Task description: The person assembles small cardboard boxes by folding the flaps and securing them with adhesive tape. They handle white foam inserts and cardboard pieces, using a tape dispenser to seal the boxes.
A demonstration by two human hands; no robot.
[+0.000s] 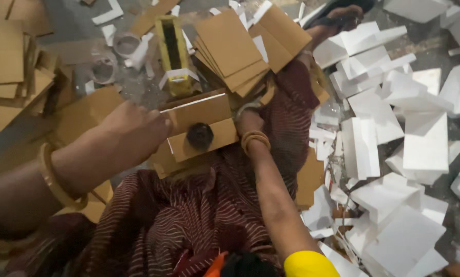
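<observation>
Two hands at a brown cardboard box [196,128] with round black knob [199,135], left hand [137,131] gripping its edge, right hand [249,122] grasp unclear

A single head-worn camera looks steeply down from close above the person's lap, tilted slightly forward (the floor runs up to the top edge); both forearms enter from the bottom, and no second view shares the scene
</observation>
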